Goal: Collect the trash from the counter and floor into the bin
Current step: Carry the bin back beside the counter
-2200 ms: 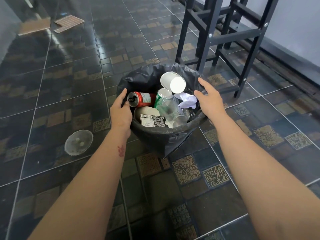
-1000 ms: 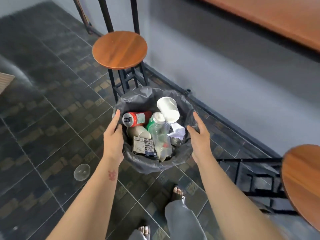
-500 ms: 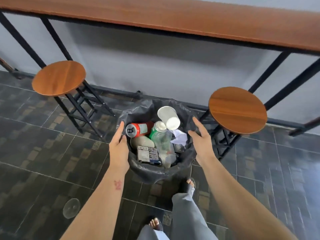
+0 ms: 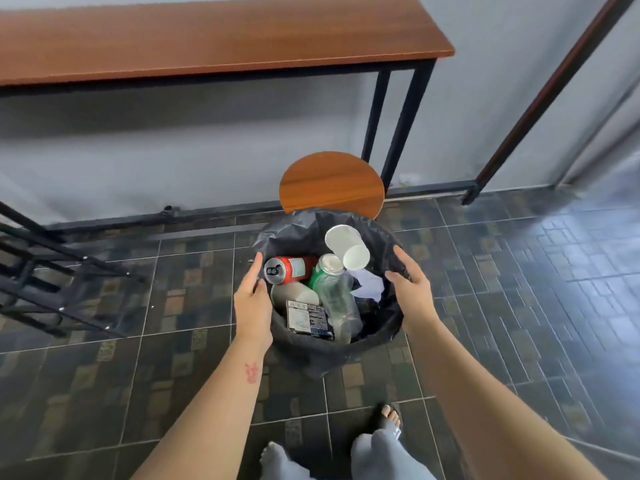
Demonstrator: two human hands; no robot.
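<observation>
A bin lined with a black bag is held up off the tiled floor between both hands. My left hand grips its left rim and my right hand grips its right rim. Inside lie a red can, a clear plastic bottle with a green label, a white paper cup, crumpled white paper, a pale round container and a printed packet.
A long wooden counter on black legs runs along the grey wall. A round wooden stool stands just behind the bin. Another stool's black frame is at the left. My feet are below the bin.
The bin has been lifted from the floor and carried, with the view swinging right along the counter. The clear lid on the floor and the left stool's seat have dropped out of view.
</observation>
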